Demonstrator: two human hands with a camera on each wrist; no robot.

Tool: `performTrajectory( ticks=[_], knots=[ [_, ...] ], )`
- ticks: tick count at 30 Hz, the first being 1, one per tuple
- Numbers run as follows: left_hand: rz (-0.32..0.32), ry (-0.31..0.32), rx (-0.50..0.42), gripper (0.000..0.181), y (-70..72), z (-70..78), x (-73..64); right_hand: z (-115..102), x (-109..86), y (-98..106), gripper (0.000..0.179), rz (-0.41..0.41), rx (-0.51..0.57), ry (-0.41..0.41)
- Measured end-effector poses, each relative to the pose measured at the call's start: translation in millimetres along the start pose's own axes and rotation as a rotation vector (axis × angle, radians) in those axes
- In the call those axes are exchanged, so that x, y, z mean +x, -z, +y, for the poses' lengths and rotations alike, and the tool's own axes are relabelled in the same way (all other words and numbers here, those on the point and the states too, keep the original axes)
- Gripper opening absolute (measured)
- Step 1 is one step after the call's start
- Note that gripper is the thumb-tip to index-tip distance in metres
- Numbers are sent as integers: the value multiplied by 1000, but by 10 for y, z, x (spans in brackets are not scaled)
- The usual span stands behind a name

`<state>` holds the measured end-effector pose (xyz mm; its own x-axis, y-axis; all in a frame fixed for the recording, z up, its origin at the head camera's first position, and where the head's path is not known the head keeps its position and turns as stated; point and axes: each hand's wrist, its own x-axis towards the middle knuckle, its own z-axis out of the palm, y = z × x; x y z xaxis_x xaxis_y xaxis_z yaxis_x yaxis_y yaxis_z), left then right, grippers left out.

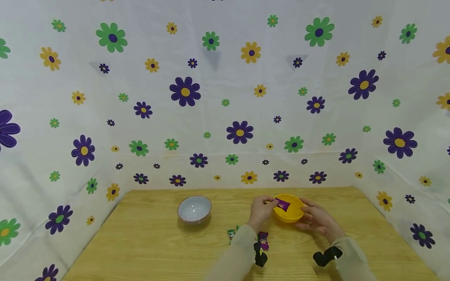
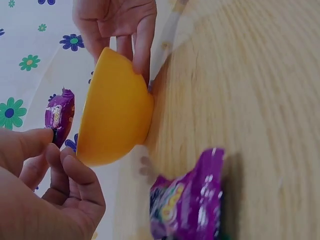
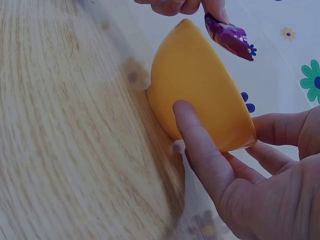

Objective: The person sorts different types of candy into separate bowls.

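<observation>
My left hand [image 1: 261, 212] pinches a purple-wrapped candy [image 1: 282, 205] between thumb and fingertips, above the near-left rim of a yellow bowl [image 1: 290, 216]. In the left wrist view the candy [image 2: 60, 116] stands just outside the bowl's mouth. On the bowl's right side, my right hand [image 1: 318, 220] holds its wall. One finger lies along the outside and another digit is at the rim in the right wrist view, where the bowl [image 3: 200, 90] sits upright on the table. Another purple-wrapped candy [image 1: 263, 240] lies on the table close to my left wrist.
A grey-blue patterned bowl [image 1: 194, 209] with a reddish rim stands to the left on the wooden table [image 1: 151, 234]. Green-wrapped candy [image 1: 231, 234] lies beside my left sleeve, partly covered by it. A flower-print cloth [image 1: 214, 117] encloses the table's back and sides.
</observation>
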<state>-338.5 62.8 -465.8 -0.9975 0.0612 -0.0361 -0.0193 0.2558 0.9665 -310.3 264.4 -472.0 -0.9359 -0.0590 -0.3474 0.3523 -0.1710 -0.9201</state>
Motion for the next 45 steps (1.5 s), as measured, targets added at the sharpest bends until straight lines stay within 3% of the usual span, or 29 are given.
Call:
performTrajectory(
  ticks=[10,36,40,45],
  knots=[
    [56,8,-79,15,-110,19,-57,-11,-18,11,58,-11,16,2],
    [91,27,-81,13,-180,30,-91,-13,5,-4,58,-3,14,-6],
    [69,15,-98,12,-125,53,-124,-25,-16,-12,58,-8,13,-3],
    [-4,14,-123,12,22,81,-141,-27,-28,-12,58,-15,21,-7]
  ],
)
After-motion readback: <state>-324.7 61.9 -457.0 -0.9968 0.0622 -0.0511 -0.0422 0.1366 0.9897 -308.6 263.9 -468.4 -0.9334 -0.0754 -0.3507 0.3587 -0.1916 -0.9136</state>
